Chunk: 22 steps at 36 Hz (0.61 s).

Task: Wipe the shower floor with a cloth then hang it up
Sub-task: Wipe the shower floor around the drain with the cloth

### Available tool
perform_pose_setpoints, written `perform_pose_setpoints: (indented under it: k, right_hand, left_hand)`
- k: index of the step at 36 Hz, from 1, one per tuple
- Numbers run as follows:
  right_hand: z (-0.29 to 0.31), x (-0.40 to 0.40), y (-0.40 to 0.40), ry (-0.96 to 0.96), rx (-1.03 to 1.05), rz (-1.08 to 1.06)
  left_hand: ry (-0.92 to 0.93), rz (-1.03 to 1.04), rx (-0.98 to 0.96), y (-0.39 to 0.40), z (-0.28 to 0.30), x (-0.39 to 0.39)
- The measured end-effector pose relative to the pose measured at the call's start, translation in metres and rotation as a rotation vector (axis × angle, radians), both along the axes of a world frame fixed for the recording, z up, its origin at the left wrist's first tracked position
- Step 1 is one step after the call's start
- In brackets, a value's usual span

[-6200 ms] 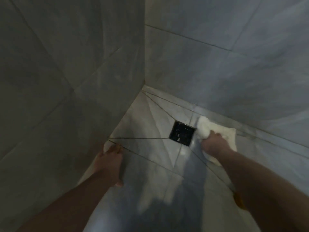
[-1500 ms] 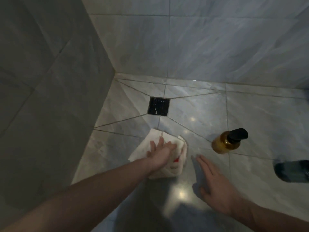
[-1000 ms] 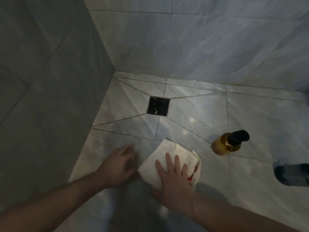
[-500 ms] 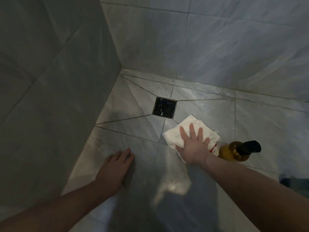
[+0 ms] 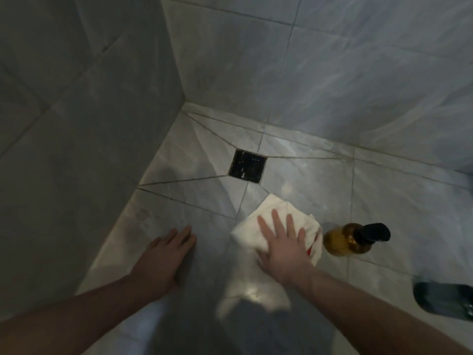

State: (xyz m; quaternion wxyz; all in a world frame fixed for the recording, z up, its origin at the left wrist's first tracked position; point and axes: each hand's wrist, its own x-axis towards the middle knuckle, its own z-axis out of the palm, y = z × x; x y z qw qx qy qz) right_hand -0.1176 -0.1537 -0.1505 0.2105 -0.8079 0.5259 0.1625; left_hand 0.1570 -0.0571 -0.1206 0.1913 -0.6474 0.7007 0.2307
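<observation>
Both forearms reach in from the bottom edge. Left hand [image 5: 163, 254] lies flat on the shower floor [image 5: 204, 226], fingers straight, holding nothing, near the left wall [image 5: 76, 124]. Right hand [image 5: 282, 243] is spread palm-down, pressing the white cloth [image 5: 252, 230] onto the tile, fingers straight, not curled round it. Cloth is folded, with a red mark at its right edge, possibly a label. Just beside the cloth to the right stands an amber pump bottle [image 5: 350, 238] with a black top. A dark object [image 5: 445, 301] sits at the right edge, too dim to identify. Farther back is the square black drain [image 5: 247, 169], apart from the cloth, then the back wall [image 5: 332, 73].
</observation>
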Motion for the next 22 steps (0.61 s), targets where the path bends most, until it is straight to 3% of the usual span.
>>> perform_pose_setpoints:
  k: [13, 17, 22]
  right_hand:
    - [0.009, 0.003, -0.136, 0.075, 0.034, -0.339]
    - [0.011, 0.010, -0.134, 0.085, 0.014, -0.369]
    - [0.014, 0.002, -0.086, 0.071, -0.013, -0.228]
  left_hand:
    - [0.147, 0.039, -0.043, -0.002, -0.001, 0.004]
    - [0.130, 0.045, -0.004, -0.006, 0.005, 0.003]
    - [0.120, 0.043, -0.017, -0.005, 0.008, 0.000]
